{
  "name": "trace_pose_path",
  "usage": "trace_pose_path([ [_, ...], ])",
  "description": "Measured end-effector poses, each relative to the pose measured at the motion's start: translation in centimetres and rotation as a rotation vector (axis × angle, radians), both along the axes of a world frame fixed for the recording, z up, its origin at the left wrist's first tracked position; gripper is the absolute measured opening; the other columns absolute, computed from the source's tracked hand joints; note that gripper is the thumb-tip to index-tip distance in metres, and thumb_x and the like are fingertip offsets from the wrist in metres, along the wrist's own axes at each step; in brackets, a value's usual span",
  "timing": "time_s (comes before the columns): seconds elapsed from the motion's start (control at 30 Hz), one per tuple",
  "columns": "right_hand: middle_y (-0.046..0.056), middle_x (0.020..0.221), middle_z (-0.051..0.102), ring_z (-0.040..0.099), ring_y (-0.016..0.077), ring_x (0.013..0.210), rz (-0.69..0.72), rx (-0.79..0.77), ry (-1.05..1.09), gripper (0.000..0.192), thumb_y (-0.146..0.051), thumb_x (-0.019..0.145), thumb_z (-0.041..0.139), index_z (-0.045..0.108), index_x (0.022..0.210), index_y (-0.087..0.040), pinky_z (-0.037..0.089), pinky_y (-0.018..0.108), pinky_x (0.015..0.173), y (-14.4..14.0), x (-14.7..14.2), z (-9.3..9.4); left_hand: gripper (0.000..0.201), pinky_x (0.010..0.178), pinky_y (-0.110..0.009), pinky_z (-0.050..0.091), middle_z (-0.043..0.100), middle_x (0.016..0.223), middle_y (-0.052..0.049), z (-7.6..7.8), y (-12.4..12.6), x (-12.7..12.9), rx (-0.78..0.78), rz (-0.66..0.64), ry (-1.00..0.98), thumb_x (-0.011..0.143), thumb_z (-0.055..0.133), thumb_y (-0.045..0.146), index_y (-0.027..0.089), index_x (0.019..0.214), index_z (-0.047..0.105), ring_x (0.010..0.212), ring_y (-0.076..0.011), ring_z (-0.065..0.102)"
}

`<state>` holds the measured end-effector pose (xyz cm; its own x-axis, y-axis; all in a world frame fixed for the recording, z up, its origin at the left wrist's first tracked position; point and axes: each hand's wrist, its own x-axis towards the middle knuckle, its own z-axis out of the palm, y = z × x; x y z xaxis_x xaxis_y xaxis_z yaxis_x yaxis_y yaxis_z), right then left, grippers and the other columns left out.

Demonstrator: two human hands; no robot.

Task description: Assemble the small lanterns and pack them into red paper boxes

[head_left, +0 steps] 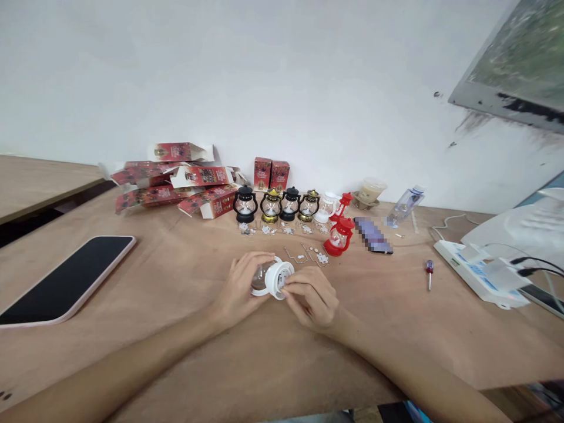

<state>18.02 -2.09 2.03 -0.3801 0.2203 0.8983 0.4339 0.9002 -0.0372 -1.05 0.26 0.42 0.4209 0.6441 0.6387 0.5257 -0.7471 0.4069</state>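
I see left hand (241, 286) cupping small white lantern (274, 278) on its side, base turned toward right hand (311, 298), whose fingertips pinch at base, probably for access. Row of finished lanterns (273, 205) beyond hands; screwdriver (429, 272) well right; phone (66, 279) far left.

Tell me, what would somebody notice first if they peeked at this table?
Probably the two hands in the middle: the left hand and right hand hold a small white lantern lying on its side just above the wooden table. Behind them, a row of tiny lanterns stands near the wall, with a red lantern closer. A big dark phone lies far left.
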Motion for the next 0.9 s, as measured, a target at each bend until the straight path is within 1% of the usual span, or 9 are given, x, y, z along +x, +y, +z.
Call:
trace_pose_path([
  [0.13,0.006,0.078,0.067,0.063,0.0160,0.072,-0.017,0.008,-0.010,0.018,-0.005,0.079,0.057,0.057,0.092,-0.017,0.052,0.031,0.066,-0.1,0.0,0.4,0.039,0.084,-0.035,0.038,0.061,0.115,-0.009,0.3,0.0,0.0,0.020,-0.012,0.001,0.083,0.060,0.029,0.023,0.117,0.043,0.108,-0.0238,0.056],
  [0.27,0.006,0.077,0.067,0.063,0.0158,0.071,-0.033,0.019,-0.016,0.017,-0.006,0.080,0.055,0.057,0.092,-0.018,0.053,0.030,0.065,-0.3,-0.1,0.8,0.042,0.084,-0.035,0.037,0.059,0.118,-0.009,0.3,-0.1,-0.1,0.027,-0.016,0.025,0.083,0.059,0.027,0.023,0.121,0.042,0.109,-0.0242,0.054],
  [0.4,0.008,0.079,0.068,0.064,0.0170,0.076,-0.048,0.026,-0.008,0.017,-0.005,0.079,0.056,0.057,0.091,-0.017,0.054,0.031,0.068,-0.3,-0.1,0.9,0.044,0.085,-0.034,0.036,0.058,0.118,-0.009,0.3,-0.2,-0.1,0.046,-0.002,0.047,0.083,0.058,0.025,0.023,0.124,0.041,0.110,-0.0238,0.052],
  [0.57,0.010,0.081,0.068,0.065,0.0174,0.077,-0.042,0.048,-0.032,0.016,-0.004,0.078,0.056,0.056,0.090,-0.015,0.055,0.030,0.067,-0.3,0.0,1.1,0.039,0.085,-0.034,0.035,0.057,0.120,-0.009,0.4,-0.2,-0.1,0.067,-0.016,0.059,0.084,0.057,0.025,0.024,0.122,0.046,0.111,-0.0237,0.052],
  [0.77,0.009,0.082,0.068,0.064,0.0174,0.077,-0.047,0.049,-0.042,0.017,-0.005,0.080,0.054,0.056,0.091,-0.017,0.056,0.030,0.067,-0.1,0.1,1.0,0.038,0.085,-0.035,0.035,0.058,0.119,-0.009,0.4,-0.1,-0.3,0.107,0.000,0.062,0.083,0.058,0.025,0.024,0.120,0.049,0.110,-0.0241,0.053],
  [0.9,0.010,0.085,0.068,0.063,0.0181,0.080,-0.036,0.019,-0.025,0.018,-0.004,0.080,0.055,0.056,0.094,-0.016,0.055,0.031,0.069,0.0,0.1,0.7,0.038,0.085,-0.036,0.035,0.058,0.119,-0.009,0.4,-0.2,-0.3,0.083,0.017,0.069,0.083,0.057,0.023,0.024,0.120,0.049,0.110,-0.0242,0.053],
])
